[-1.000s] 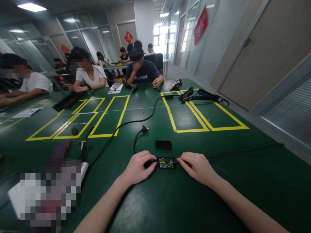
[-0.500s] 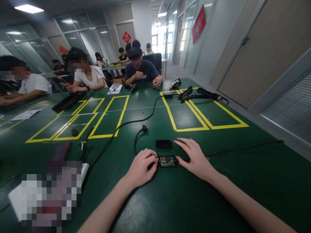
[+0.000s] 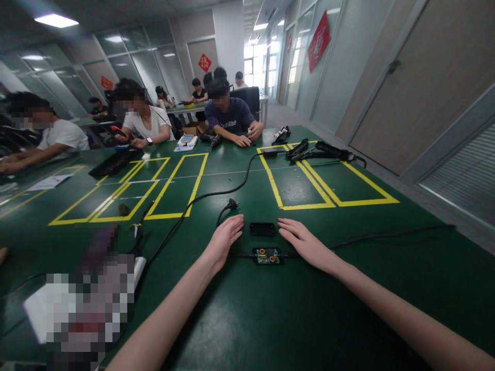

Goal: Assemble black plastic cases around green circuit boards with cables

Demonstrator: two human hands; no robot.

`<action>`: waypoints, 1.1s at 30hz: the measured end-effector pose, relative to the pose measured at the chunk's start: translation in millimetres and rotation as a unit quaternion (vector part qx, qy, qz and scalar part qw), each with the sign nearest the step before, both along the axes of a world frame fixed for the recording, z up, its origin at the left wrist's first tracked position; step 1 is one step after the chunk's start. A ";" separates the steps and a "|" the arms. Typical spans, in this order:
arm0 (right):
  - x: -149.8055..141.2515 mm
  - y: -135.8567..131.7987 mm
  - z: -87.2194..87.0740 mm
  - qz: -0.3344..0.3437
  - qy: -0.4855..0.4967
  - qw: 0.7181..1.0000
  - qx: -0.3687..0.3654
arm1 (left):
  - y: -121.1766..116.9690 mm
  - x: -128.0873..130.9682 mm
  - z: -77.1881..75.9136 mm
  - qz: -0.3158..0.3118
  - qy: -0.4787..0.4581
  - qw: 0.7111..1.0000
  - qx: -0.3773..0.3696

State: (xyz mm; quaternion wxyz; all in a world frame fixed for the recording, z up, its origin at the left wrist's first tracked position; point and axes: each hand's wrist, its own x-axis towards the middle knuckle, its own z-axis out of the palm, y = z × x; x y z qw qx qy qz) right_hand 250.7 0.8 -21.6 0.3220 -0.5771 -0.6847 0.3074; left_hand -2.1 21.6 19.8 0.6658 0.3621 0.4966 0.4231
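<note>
A small black case half with a circuit board (image 3: 268, 256) in it lies on the green table, a cable running out of each end. Just beyond it sits the other case half, an empty-looking black cover (image 3: 262, 229). My left hand (image 3: 225, 239) is to the left of the cover, fingers stretched out and holding nothing. To the cover's right, my right hand (image 3: 303, 242) is likewise open, its fingertips near the cover's edge and its palm over the right-hand cable (image 3: 390, 235). A power plug (image 3: 232, 204) lies beyond my left hand.
Yellow tape rectangles (image 3: 307, 207) mark the table. A long black cable (image 3: 216, 193) crosses it. Black folding parts (image 3: 328, 150) lie at the far right; a power drill (image 3: 215, 141) is at the far edge. A blurred-out patch (image 3: 104, 304) covers the left front. Several people sit opposite.
My left hand has let go of the board case's left end and moved forward beside the cover. My right hand has drawn away from the case's right end. The case stays put.
</note>
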 end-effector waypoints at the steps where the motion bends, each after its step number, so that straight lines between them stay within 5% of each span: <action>1: -1.6 4.4 2.4 -0.008 0.029 0.999 -0.012 | 2.6 2.4 1.9 -0.003 -0.009 1.000 -0.014; 13: -12.7 3.7 6.6 -0.016 0.124 0.992 -0.032 | -11.0 15.4 22.0 0.018 -0.079 0.989 -0.126; 33: -20.2 -11.9 21.2 0.019 0.205 0.975 -0.079 | -22.2 9.2 26.6 -0.027 -0.083 0.994 -0.073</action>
